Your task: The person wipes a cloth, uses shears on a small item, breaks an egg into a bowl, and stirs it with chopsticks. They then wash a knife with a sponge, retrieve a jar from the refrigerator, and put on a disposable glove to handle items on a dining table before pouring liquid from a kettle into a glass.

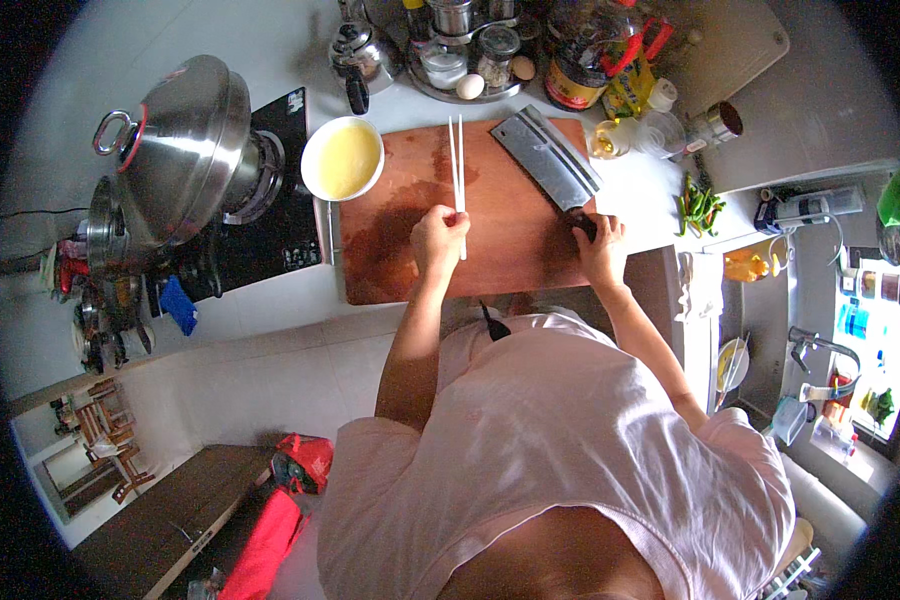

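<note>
A pair of white chopsticks (pixel 456 161) is gripped in my left hand (pixel 439 238), tips pointing away over the wooden cutting board (pixel 397 262). My right hand (pixel 601 241) is closed around the dark handle of a cleaver (pixel 547 157). Its broad metal blade lies over the board's right part, angled to the far left. At the board's far left corner stands a white bowl (pixel 343 158) of yellow liquid that looks like beaten egg. Wet patches mark the board's surface.
Left is a black cooktop (pixel 292 202) with a large lidded steel pot (pixel 187 142). Behind the board are a kettle (pixel 360 56), a round tray of jars and eggs (pixel 454 96) and a large oil bottle (pixel 581 67). Green chilies (pixel 699 206) lie right, near a sink faucet (pixel 832 349).
</note>
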Tool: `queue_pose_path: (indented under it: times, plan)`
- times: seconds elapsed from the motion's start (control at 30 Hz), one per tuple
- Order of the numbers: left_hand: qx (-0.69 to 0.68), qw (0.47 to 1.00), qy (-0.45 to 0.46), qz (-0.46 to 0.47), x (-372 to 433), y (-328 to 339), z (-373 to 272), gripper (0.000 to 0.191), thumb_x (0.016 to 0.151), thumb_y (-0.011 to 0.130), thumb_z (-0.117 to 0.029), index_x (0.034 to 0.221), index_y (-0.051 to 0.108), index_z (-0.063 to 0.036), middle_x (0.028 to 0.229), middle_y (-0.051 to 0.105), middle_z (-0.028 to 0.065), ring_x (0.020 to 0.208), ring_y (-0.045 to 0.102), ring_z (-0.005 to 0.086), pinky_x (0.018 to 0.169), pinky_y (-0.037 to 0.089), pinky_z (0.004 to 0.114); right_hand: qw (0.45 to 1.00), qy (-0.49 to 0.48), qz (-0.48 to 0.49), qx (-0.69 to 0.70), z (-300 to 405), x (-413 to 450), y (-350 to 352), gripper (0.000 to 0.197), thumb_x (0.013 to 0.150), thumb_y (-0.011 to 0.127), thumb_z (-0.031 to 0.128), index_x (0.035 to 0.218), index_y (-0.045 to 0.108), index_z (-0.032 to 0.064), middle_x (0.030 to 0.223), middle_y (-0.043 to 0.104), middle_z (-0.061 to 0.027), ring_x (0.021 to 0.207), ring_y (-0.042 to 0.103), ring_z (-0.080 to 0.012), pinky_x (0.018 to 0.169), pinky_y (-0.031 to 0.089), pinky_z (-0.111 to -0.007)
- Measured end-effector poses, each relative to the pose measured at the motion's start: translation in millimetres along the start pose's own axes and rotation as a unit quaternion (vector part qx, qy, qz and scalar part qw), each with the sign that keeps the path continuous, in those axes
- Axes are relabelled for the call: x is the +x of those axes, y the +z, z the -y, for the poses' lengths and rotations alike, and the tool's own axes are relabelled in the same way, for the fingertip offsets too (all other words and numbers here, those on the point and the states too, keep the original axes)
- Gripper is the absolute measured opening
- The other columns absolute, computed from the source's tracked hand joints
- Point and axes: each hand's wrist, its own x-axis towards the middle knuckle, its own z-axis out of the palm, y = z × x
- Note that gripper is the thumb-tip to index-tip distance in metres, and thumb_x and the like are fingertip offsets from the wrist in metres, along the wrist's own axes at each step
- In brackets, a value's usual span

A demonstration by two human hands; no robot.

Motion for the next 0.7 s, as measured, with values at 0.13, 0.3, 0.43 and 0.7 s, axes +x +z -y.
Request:
queue_pose_path:
  times: [0.13, 0.3, 0.43, 0.7]
  plan:
    - [0.014, 1.0, 0.019, 0.019, -1, 4, -10, 0.024, 0.072, 0.066, -0.025, 0.076, 0.062, -0.002, 0.067, 0.063, 0.0126, 0.063, 0.062, 0.0249, 0.058, 0.048, 0.034, 0.998, 0.021, 0.06, -0.019, 11, 7, -19, 0.037, 0.074, 0.064, 0.024, 0.103, 0.051, 0.0044, 0.101, 0.05, -0.0169, 0.095, 0.045, -0.0354, 0.084, 0.038, -0.044]
    - [-0.184, 0.975, -0.051, 0.111, -1, 8, -8, 0.023, 0.076, 0.065, -0.021, 0.079, 0.062, 0.0015, 0.064, 0.062, 0.0074, 0.059, 0.059, 0.0126, 0.052, 0.044, 0.027, 0.988, -0.095, 0.028, 0.119, 47, 21, -19, 0.037, 0.078, 0.06, 0.022, 0.108, 0.051, 0.0022, 0.102, 0.052, -0.0196, 0.093, 0.049, -0.037, 0.083, 0.039, -0.041]
    - [-0.314, 0.945, -0.03, 0.088, -14, 9, -34, 0.021, 0.08, 0.061, -0.017, 0.078, 0.06, 0.0038, 0.064, 0.058, 0.0023, 0.059, 0.052, 0.0081, 0.054, 0.042, 0.024, 0.891, 0.027, 0.225, 0.394, 102, 33, 3, 0.033, 0.086, 0.053, 0.026, 0.103, 0.055, -0.0022, 0.093, 0.059, -0.0139, 0.082, 0.055, -0.0239, 0.071, 0.044, -0.033]
    - [-0.447, 0.876, -0.018, 0.183, -19, 2, -15, 0.016, 0.082, 0.058, -0.014, 0.081, 0.06, 0.0019, 0.068, 0.059, 0.004, 0.055, 0.053, 0.008, 0.05, 0.043, 0.025, 0.742, 0.154, 0.405, 0.511, 128, 39, 15, 0.031, 0.09, 0.046, 0.025, 0.089, 0.06, -0.0025, 0.062, 0.055, -0.0048, 0.053, 0.051, -0.0114, 0.048, 0.042, -0.027]
